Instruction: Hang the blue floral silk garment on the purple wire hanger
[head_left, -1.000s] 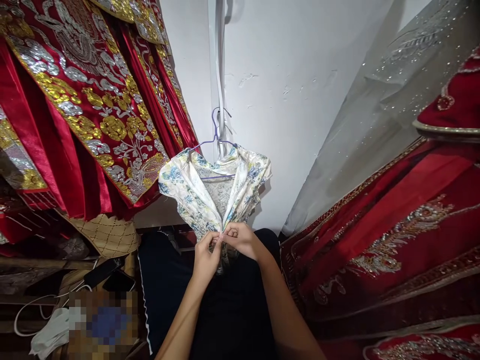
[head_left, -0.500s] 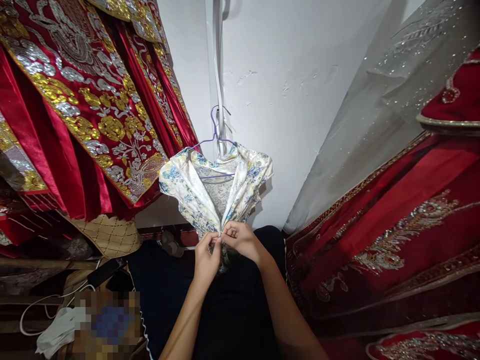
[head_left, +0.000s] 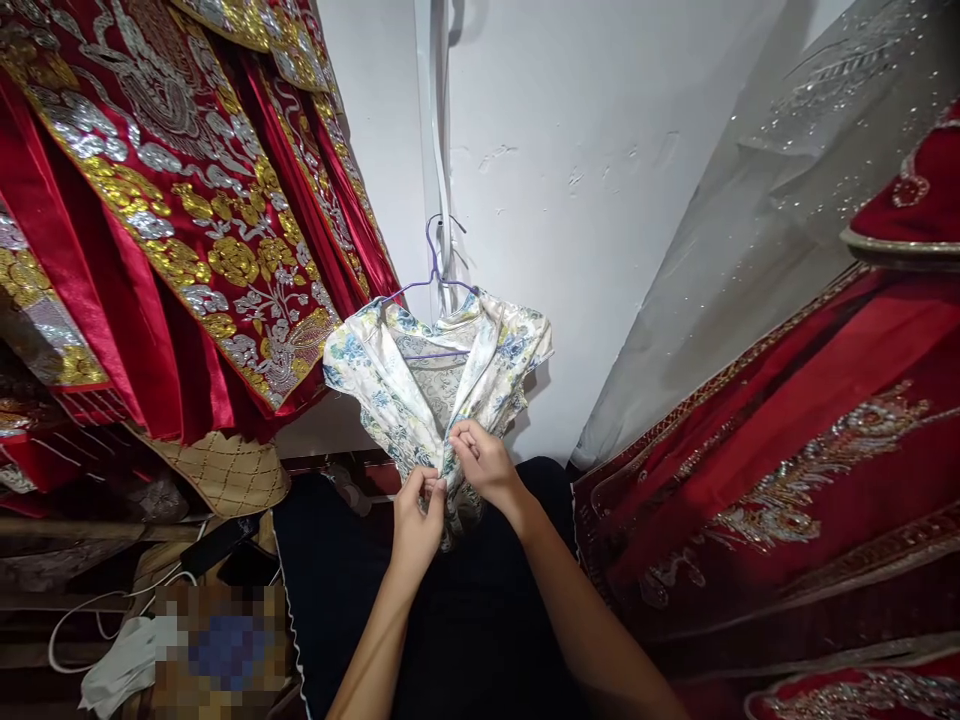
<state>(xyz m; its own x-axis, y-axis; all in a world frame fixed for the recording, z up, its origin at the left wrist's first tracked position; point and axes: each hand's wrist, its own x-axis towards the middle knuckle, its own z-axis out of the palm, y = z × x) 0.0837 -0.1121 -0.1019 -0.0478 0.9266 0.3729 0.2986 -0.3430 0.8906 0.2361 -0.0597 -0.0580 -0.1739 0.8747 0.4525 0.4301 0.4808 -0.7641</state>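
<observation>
A short-sleeved floral dress point(head_left: 390, 395), white with blue and yellow flowers, hangs on a purple wire hanger point(head_left: 433, 262) in front of me. Its front opening forms a deep V, with the pale inner edges folded outward. At the bottom of that V, my left hand point(head_left: 418, 512) pinches the front edge of the cloth. Slightly higher and to the right, my right hand point(head_left: 486, 462) has its fingers closed on the other front edge. Any small fastener between the fingertips is too small to make out. The dress's lower part is hidden behind my hands and lap.
Red garments with gold and silver sequins point(head_left: 232, 260) hang at left. To the right are a sheer glittery white fabric point(head_left: 697, 260) and a beaded red garment point(head_left: 795, 480). A white cable point(head_left: 56, 640) and a white cloth point(head_left: 124, 665) lie at lower left.
My right hand has moved up and a little right along the front edge, away from my left fingertips. My left hand stays pinched near the bottom of the V. The view shifted slightly.
</observation>
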